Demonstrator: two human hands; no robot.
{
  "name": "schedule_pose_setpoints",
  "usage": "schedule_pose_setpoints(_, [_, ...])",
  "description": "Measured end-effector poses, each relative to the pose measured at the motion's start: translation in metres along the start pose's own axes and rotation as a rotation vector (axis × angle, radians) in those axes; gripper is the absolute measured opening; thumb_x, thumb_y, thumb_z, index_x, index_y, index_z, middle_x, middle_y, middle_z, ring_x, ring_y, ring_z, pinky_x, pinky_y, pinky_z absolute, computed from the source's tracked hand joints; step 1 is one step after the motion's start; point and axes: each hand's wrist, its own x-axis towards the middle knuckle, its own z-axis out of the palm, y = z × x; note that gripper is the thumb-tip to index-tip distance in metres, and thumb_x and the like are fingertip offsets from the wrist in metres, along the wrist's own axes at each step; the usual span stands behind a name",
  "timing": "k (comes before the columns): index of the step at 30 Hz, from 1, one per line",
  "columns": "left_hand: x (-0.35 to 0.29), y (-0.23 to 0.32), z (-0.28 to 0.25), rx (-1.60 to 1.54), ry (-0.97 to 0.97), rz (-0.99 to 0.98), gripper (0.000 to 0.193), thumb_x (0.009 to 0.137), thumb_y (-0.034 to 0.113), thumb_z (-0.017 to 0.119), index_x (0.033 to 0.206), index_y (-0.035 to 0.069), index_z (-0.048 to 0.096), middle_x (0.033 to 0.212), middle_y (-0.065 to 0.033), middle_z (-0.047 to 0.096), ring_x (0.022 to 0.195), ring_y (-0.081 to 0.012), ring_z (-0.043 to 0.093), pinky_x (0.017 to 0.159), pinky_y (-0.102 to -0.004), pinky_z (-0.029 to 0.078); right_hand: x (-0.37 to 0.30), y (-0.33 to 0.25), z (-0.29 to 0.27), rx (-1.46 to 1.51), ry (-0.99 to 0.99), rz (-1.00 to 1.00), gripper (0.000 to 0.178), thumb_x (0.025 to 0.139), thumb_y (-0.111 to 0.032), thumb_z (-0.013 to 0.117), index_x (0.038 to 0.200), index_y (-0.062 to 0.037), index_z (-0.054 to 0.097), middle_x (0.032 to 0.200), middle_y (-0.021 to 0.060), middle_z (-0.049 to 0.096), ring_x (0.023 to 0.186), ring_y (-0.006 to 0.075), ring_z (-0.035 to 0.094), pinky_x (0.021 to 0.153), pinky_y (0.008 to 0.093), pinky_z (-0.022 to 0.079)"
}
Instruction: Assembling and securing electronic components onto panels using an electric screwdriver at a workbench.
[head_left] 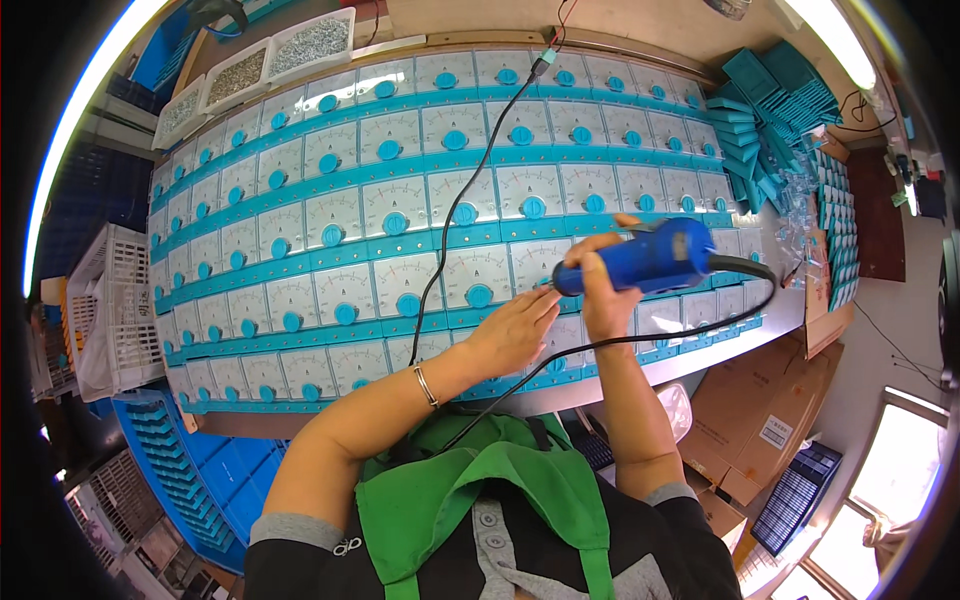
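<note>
Rows of ammeters (474,268) with white dial faces, clear covers and round teal knobs fill the table in front of me. My right hand (606,298) grips a blue electric screwdriver (655,258), held nearly sideways with its nose pointing left over a meter in the lower rows. Beside that nose rests my left hand (512,332), its fingertips brought together at the teal strip of a meter. Whatever those fingers pinch, if anything, is too small to make out. The tool's tip is hidden by the fingers. A black cord runs from the screwdriver's right end.
White trays of small metal parts (310,45) stand at the far left. Teal plastic housings (750,130) are piled at the far right. Another black cable (470,185) crosses the meters. A white basket (125,310) is at the left, cardboard boxes (755,400) at the lower right.
</note>
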Motion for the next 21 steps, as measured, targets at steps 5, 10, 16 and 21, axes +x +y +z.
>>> schedule_pose_setpoints(5, [0.0,0.004,0.003,0.023,-0.024,-0.025,0.061,0.073,0.016,0.073,0.126,-0.002,0.051,0.141,-0.0173,0.041,0.126,-0.0339,0.044,0.103,-0.0438,0.039,0.014,-0.003,-0.037,-0.08,0.049,-0.034,0.051,0.079,0.002,0.061,0.124,0.0015,0.035,0.079,0.0053,0.061,0.072,0.0137,0.061,0.077,0.0292,0.049])
schedule_pose_setpoints(10, [0.003,0.014,0.002,0.074,0.005,-0.083,0.062,0.072,0.018,0.074,0.126,0.001,0.05,0.144,-0.0169,0.038,0.125,-0.0355,0.044,0.102,-0.0462,0.039,0.019,0.01,-0.053,-0.146,-0.016,-0.016,0.042,0.078,-0.003,0.065,0.114,-0.0001,0.044,0.08,0.0043,0.061,0.076,0.0141,0.062,0.087,0.0346,0.046])
schedule_pose_setpoints(16, [0.005,0.017,0.001,0.083,-0.007,-0.094,0.054,0.072,0.016,0.07,0.121,-0.002,0.054,0.142,-0.0186,0.039,0.125,-0.0348,0.044,0.103,-0.0443,0.038,0.024,0.008,-0.053,0.032,-0.005,0.012,0.046,0.077,0.0,0.066,0.116,-0.0006,0.041,0.08,0.0054,0.061,0.071,0.0153,0.062,0.076,0.0313,0.051])
schedule_pose_setpoints(21, [0.005,0.017,0.0,0.077,-0.008,-0.103,0.054,0.072,0.016,0.07,0.12,-0.002,0.055,0.142,-0.0183,0.04,0.125,-0.0348,0.044,0.103,-0.0442,0.039,0.024,0.014,-0.058,-0.038,-0.039,-0.013,0.051,0.078,0.002,0.064,0.121,0.0013,0.037,0.079,0.0058,0.06,0.07,0.0155,0.062,0.073,0.0311,0.052])
